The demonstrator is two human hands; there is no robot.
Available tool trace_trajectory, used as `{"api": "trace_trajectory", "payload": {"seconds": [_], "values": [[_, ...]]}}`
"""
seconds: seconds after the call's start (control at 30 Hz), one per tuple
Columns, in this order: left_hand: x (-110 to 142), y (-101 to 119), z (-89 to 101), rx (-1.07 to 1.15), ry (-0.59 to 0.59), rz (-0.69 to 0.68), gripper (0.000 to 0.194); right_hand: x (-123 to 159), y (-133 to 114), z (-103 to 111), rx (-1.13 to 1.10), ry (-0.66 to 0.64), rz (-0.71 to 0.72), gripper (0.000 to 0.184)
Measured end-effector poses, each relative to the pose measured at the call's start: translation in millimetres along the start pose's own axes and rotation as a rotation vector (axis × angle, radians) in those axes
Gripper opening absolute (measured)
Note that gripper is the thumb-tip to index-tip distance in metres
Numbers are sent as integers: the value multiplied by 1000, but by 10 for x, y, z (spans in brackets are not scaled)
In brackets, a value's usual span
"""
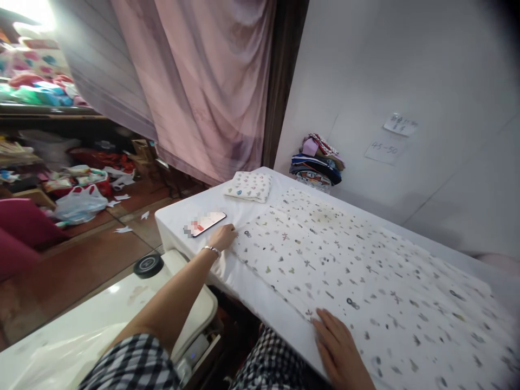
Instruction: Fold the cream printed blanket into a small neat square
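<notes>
Looks like a small cloth workroom here, with patterned fabric (300, 260) spread across a white-covered table (179, 216), textiles (316, 165) stacked by the wall and handwritten notes (400, 124) stuck up above!

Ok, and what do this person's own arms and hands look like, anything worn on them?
Both hands are bare of gloves. The left hand has a thin silver-coloured bracelet at its wrist, and a black-and-white checked sleeve ends near the elbow. The right hand shows no bracelet; its sleeve is out of view.
</notes>
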State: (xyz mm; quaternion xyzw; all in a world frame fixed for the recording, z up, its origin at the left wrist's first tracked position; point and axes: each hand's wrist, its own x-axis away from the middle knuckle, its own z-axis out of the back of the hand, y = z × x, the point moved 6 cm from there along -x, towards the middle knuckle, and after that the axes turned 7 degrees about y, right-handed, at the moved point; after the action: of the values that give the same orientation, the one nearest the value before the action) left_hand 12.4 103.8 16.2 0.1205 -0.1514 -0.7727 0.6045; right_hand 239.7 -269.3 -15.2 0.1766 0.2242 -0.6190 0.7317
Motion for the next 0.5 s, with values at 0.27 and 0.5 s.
{"api": "trace_trajectory", "payload": {"seconds": [0.27,0.5], "values": [[36,-84,29,22,66,-36,30,89,29,-132,38,-2,-5,50],[37,-137,23,-69,86,13,34,160,80,-258,-34,-190,-132,58]]}}
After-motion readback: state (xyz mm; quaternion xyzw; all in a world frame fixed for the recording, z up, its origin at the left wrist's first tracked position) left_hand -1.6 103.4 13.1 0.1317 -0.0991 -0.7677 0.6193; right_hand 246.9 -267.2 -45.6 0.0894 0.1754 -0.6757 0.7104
